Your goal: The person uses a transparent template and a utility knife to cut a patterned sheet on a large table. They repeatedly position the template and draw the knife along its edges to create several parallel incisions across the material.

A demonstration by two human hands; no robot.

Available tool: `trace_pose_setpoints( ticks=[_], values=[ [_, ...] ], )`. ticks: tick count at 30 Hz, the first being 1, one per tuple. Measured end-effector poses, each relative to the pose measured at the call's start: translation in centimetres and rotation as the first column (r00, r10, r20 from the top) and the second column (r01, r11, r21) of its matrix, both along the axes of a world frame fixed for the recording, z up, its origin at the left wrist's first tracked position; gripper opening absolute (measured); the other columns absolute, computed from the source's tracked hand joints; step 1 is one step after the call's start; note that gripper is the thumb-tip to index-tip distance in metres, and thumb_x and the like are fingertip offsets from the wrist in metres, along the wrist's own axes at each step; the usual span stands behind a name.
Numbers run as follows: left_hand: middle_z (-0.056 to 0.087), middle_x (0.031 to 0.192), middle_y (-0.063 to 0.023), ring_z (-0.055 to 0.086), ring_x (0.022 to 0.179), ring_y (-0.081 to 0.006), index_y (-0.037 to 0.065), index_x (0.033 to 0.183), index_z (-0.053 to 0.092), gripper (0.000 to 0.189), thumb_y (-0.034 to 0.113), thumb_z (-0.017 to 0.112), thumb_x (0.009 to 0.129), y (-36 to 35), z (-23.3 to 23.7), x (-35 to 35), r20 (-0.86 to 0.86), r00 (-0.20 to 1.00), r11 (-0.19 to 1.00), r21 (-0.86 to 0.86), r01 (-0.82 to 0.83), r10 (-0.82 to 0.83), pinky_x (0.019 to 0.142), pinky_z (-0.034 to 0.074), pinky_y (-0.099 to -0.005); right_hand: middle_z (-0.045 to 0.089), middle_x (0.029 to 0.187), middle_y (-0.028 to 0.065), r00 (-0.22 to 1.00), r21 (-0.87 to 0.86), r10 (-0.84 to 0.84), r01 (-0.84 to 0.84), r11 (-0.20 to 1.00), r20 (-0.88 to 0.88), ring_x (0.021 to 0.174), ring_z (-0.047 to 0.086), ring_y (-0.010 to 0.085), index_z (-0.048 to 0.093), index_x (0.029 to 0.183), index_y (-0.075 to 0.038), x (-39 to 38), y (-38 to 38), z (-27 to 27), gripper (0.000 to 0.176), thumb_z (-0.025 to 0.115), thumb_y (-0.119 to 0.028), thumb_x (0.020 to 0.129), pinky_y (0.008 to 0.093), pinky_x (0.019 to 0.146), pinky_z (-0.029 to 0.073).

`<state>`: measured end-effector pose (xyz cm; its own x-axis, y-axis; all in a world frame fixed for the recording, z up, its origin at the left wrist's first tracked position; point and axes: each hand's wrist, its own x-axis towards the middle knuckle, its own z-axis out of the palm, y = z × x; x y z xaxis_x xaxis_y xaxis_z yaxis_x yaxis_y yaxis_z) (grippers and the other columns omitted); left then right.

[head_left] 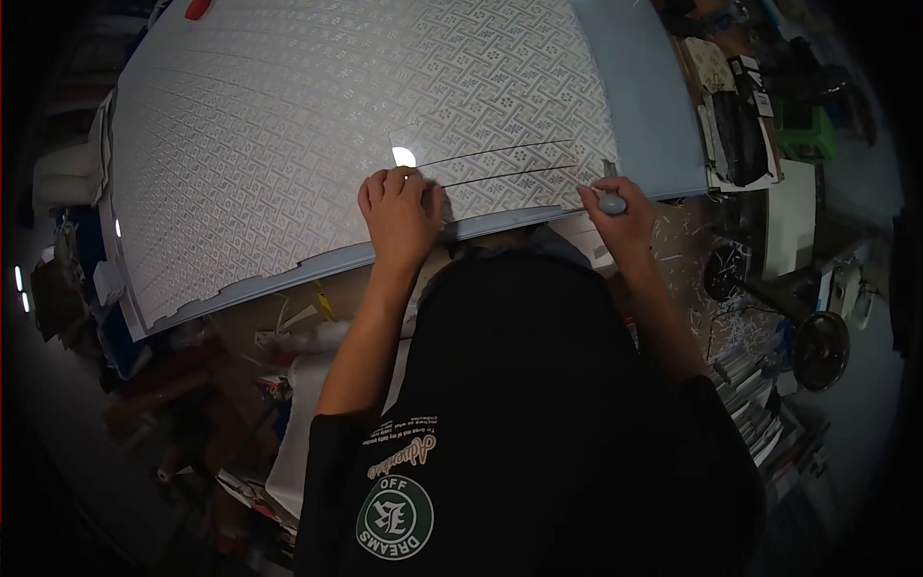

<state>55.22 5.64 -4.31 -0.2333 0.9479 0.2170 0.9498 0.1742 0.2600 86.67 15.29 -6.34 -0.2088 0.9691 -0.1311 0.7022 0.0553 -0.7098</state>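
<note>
A large sheet with a woven silver-grey pattern (288, 106) covers most of the table. Two thin dark lines run across it near its front edge. My left hand (399, 213) rests on the sheet at the left end of these lines, fingers bent and pressed down close together; whether anything is under them is hidden. At the right end of the lines, my right hand (620, 219) is closed around a grey tool (611, 203) with a rounded end, close to the sheet's front edge.
The bare blue-grey table top (644, 96) shows at the right. Beyond it lie a dark pouch (738, 139) and a green container (806, 133). White scraps (678, 240) litter the floor. A round metal stand (821, 350) is at right. Something red (197, 9) lies at the top left.
</note>
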Motion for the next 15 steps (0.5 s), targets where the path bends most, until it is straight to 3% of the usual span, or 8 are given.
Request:
trace_pose_setpoints(
  ticks=[1,3,5,6,8,9,11,15],
  values=[
    [0.067,0.118,-0.0116,0.057,0.116,-0.0372,0.008,0.099,0.074,0.022,0.021,0.079,0.083,1.4,-0.1,0.0,0.058,0.998,0.998,-0.059,0.031,-0.027,0.1,0.045,-0.0536,0.074,0.116,0.0164,1.0,0.004,-0.012,0.012,1.0,0.009,0.105,0.073,0.0316,0.064,0.12,-0.006,0.3,0.2,1.0,0.041,0.083,-0.018,0.086,0.0386,0.091,0.056],
    [0.068,0.111,-0.012,0.061,0.106,-0.0358,0.007,0.096,0.072,0.02,0.018,0.079,0.082,4.3,-0.2,0.7,0.122,0.991,0.991,-0.109,0.076,-0.062,0.092,0.05,-0.0492,0.073,0.098,0.016,0.985,0.331,0.111,-0.061,0.942,-0.135,0.084,0.073,0.0326,0.066,0.113,-0.006,-0.2,0.6,2.7,0.033,0.081,-0.019,0.087,0.0397,0.072,0.057],
    [0.066,0.104,-0.0143,0.063,0.098,-0.0357,0.006,0.099,0.069,0.021,0.015,0.077,0.082,7.0,-0.2,2.6,0.172,0.954,0.963,-0.066,0.261,-0.246,0.083,0.054,-0.0455,0.072,0.095,0.0157,0.991,0.29,0.062,-0.024,0.957,-0.122,0.083,0.072,0.0339,0.065,0.11,-0.005,0.2,0.3,3.4,0.03,0.079,-0.018,0.087,0.0407,0.071,0.056],
    [0.066,0.104,-0.0143,0.063,0.098,-0.0357,0.006,0.099,0.069,0.021,0.015,0.077,0.082,8.2,-0.3,3.7,0.177,0.951,0.961,-0.064,0.268,-0.253,0.083,0.054,-0.0455,0.07,0.091,0.0154,0.993,0.244,0.023,0.006,0.97,-0.117,0.082,0.071,0.0351,0.065,0.108,-0.005,0.5,0.1,3.6,0.027,0.078,-0.017,0.088,0.0418,0.071,0.056],
    [0.063,0.109,-0.0152,0.061,0.101,-0.0355,0.005,0.112,0.066,0.039,0.022,0.08,0.079,10.1,-0.4,5.8,0.181,0.91,0.92,-0.06,0.388,-0.372,0.082,0.054,-0.0469,0.07,0.092,0.0157,0.996,0.211,0.035,-0.016,0.977,-0.083,0.083,0.071,0.0358,0.064,0.107,-0.004,0.9,-0.3,3.4,0.025,0.077,-0.015,0.088,0.0424,0.072,0.055],
    [0.063,0.109,-0.0152,0.061,0.101,-0.0355,0.005,0.112,0.066,0.039,0.022,0.08,0.079,10.6,0.0,6.8,0.184,0.907,0.917,-0.056,0.395,-0.379,0.082,0.054,-0.0469,0.07,0.093,0.016,0.997,0.176,0.054,-0.043,0.983,-0.054,0.085,0.07,0.0365,0.063,0.107,-0.004,1.1,-0.4,3.2,0.024,0.076,-0.012,0.088,0.043,0.073,0.055],
    [0.059,0.119,-0.0166,0.059,0.109,-0.0375,0.006,0.133,0.059,0.067,0.035,0.084,0.078,11.4,1.1,8.2,0.092,0.937,0.913,-0.212,0.349,-0.337,0.082,0.056,-0.0472,0.069,0.094,0.0161,0.994,0.237,0.102,-0.087,0.968,-0.05,0.087,0.07,0.0372,0.063,0.107,-0.005,1.4,-0.6,2.7,0.023,0.075,-0.011,0.088,0.0437,0.074,0.055],
    [0.053,0.129,-0.0163,0.056,0.115,-0.0396,0.007,0.147,0.051,0.09,0.048,0.087,0.075,12.4,3.0,9.6,0.079,0.954,0.856,-0.425,0.295,-0.29,0.086,0.056,-0.0509,0.068,0.096,0.0166,0.985,0.259,0.171,-0.159,0.953,-0.025,0.091,0.068,0.0391,0.062,0.106,-0.006,1.1,-1.3,3.3,0.02,0.074,-0.008,0.09,0.0448,0.076,0.054]
  ],
)
